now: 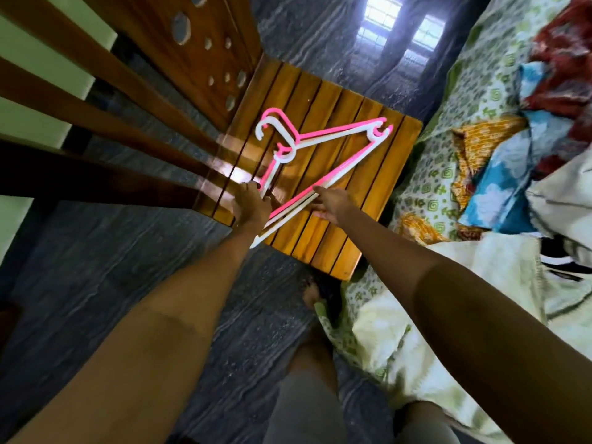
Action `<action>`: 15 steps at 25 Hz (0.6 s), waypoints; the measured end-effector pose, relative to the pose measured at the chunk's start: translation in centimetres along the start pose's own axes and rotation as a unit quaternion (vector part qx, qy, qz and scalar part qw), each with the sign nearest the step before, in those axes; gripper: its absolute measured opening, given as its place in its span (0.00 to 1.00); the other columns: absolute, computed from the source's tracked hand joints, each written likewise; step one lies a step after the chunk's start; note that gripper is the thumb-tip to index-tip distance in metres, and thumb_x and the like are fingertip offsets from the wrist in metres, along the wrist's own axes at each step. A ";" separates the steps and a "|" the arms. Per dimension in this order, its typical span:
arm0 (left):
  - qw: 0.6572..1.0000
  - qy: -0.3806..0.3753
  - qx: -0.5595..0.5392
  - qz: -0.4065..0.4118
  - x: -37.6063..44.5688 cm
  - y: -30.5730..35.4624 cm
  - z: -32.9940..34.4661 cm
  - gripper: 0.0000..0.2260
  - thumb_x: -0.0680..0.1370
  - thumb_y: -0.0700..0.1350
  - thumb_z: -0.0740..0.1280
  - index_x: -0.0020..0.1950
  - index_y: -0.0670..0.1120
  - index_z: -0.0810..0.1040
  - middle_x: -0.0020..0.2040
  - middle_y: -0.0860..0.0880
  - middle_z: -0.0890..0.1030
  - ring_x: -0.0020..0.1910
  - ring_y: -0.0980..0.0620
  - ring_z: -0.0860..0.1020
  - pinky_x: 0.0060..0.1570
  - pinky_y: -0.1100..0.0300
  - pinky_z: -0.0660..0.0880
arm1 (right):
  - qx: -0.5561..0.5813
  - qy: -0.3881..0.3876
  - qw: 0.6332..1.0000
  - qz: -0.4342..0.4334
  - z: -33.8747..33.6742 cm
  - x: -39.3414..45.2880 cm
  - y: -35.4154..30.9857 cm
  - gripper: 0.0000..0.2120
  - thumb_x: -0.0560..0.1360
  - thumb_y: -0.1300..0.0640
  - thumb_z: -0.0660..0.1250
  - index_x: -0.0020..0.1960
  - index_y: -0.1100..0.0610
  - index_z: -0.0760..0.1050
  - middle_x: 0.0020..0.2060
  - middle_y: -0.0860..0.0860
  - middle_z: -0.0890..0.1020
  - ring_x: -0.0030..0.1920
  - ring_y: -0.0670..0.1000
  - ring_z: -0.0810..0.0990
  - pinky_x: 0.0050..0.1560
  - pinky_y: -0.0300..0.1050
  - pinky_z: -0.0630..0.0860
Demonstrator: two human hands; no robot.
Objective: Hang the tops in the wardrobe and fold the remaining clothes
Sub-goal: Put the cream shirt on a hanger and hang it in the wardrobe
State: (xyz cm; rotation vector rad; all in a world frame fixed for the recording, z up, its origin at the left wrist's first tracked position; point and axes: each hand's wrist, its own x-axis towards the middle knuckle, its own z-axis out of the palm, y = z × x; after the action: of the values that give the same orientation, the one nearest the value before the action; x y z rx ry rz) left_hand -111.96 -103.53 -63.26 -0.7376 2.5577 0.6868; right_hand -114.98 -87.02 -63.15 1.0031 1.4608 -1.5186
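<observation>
A pink hanger (336,129) and a white hanger (272,121) lie stacked on the slatted seat of a wooden chair (378,219). My left hand (251,205) grips the near left corner of the hangers, fingers curled round the bars. Beside it, my right hand (333,203) reaches over the hangers' long bottom bar with fingers stretched out, touching or just above it. A heap of clothes (551,100) in red, blue, orange and white lies on the bed at the right.
The chair's tall wooden back (179,49) with round holes rises at upper left. A bed with a green-patterned sheet (448,149) runs along the right edge, close against the chair. Dark marbled floor (96,267) lies all around; my legs are below.
</observation>
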 end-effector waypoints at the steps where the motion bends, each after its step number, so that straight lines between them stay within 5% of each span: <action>1: 1.000 0.006 0.024 0.004 0.3 -0.2 0.3 0.14 0.76 0.40 0.66 0.61 0.37 0.71 0.62 0.38 0.71 0.61 0.39 0.71 0.60 0.47 0.68 | 0.009 0.011 1.000 0.006 0.2 0.2 0.2 0.04 0.79 0.59 0.62 0.48 0.60 0.71 0.43 0.55 0.79 0.39 0.53 0.79 0.39 0.45 0.74; 3: 0.999 0.019 0.049 0.005 0.4 -0.4 0.5 0.13 0.76 0.39 0.66 0.59 0.38 0.72 0.61 0.40 0.72 0.61 0.40 0.70 0.59 0.50 0.67 | 0.017 0.031 0.999 0.005 0.3 0.7 0.7 0.07 0.78 0.62 0.62 0.41 0.57 0.70 0.36 0.53 0.77 0.33 0.50 0.77 0.36 0.44 0.73; 9: 0.995 0.070 -0.035 0.069 -2.4 0.4 -0.6 0.11 0.79 0.39 0.60 0.61 0.36 0.68 0.57 0.38 0.73 0.51 0.40 0.77 0.42 0.55 0.71 | 0.099 0.006 0.994 -0.036 -0.5 -1.1 0.3 0.09 0.78 0.64 0.63 0.40 0.55 0.66 0.36 0.52 0.77 0.34 0.49 0.77 0.29 0.39 0.73; 15: 0.978 0.089 -0.053 0.179 -7.7 2.5 -1.3 0.17 0.82 0.46 0.55 0.66 0.38 0.70 0.54 0.39 0.78 0.48 0.41 0.78 0.41 0.55 0.69 | 0.148 0.000 0.986 -0.077 -5.1 -6.8 1.2 0.12 0.77 0.66 0.62 0.39 0.54 0.64 0.29 0.50 0.81 0.24 0.44 0.77 0.26 0.36 0.72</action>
State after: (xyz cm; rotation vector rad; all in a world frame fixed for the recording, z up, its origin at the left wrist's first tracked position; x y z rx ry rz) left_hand -107.61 -99.38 -57.63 -0.3853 2.8728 0.9096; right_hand -111.18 -81.90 -57.43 1.0799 1.3627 -1.8895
